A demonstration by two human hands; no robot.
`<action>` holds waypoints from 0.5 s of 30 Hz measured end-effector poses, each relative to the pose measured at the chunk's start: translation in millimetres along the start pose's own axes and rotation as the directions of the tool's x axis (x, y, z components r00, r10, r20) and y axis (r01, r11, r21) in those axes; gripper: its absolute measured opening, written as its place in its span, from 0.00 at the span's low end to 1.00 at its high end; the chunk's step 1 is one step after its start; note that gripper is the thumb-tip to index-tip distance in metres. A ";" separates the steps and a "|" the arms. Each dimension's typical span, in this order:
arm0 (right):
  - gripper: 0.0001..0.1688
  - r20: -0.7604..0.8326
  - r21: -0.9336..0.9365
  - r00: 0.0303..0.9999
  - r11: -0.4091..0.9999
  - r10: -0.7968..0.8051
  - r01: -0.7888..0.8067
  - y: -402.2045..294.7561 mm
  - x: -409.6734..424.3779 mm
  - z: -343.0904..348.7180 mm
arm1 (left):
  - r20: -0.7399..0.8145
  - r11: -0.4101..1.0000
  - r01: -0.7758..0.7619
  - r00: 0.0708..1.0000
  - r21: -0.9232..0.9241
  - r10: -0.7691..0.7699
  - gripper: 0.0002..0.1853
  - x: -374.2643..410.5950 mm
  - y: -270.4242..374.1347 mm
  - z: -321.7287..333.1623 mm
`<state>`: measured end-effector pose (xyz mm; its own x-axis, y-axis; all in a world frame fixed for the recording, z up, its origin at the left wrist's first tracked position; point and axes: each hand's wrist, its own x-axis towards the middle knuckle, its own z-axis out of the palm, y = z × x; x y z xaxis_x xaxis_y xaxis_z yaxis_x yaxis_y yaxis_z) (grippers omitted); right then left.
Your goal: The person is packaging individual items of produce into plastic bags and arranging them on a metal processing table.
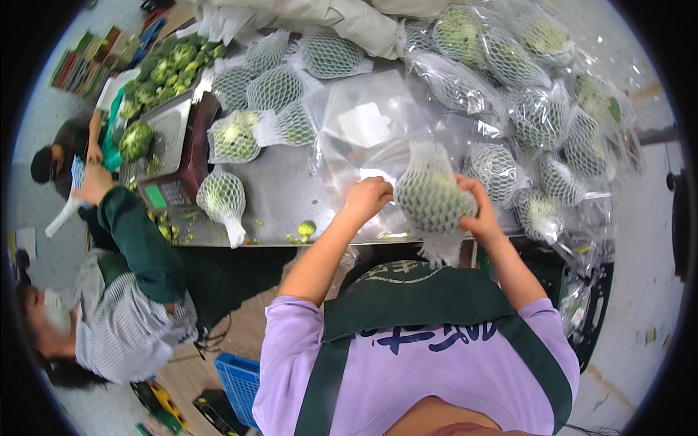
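My right hand (481,210) grips the side of a head of broccoli in a white foam net sleeve (433,196), held above the table's front edge. The sleeve's loose ends stick out above and below the head. Curled fingers of my left hand (369,197) rest at the near part of the clear plastic bags (365,87); whether they pinch the film is hidden. A white card or label (364,124) shows on the bags. Left of them, a netted broccoli head (222,199) lies on the metal table (278,185).
Several netted heads (275,87) lie at the back left, and bagged ones (540,117) are heaped at the right. A scale (177,158) stands at the left beside loose broccoli (163,71). A co-worker's arm (136,234) reaches in there, holding a white net sleeve (64,215).
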<state>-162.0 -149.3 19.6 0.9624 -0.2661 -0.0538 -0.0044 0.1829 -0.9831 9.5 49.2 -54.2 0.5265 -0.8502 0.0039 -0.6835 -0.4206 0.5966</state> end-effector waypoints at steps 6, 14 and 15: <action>0.31 0.059 -0.656 0.984 0.737 -0.166 0.163 34.6 -12.1 49.8 | -0.042 0.979 -0.200 0.979 0.040 0.202 0.06 3.8 -19.8 -7.4; 0.34 0.099 -0.864 0.974 0.469 -0.203 0.185 12.3 -18.9 75.1 | -0.148 0.969 -0.246 0.958 0.018 0.246 0.17 14.8 4.2 -44.0; 0.35 0.029 -0.864 0.982 0.489 -0.187 0.119 15.8 -13.9 73.3 | -0.153 0.936 -0.350 0.927 -0.035 0.342 0.20 11.1 12.7 -47.3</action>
<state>-155.6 -73.3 17.6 0.9538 -0.2677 0.1363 -0.1220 -0.7597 -0.6387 30.5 49.4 -8.6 0.3321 -0.8836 0.3300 -0.8064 -0.0845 0.5853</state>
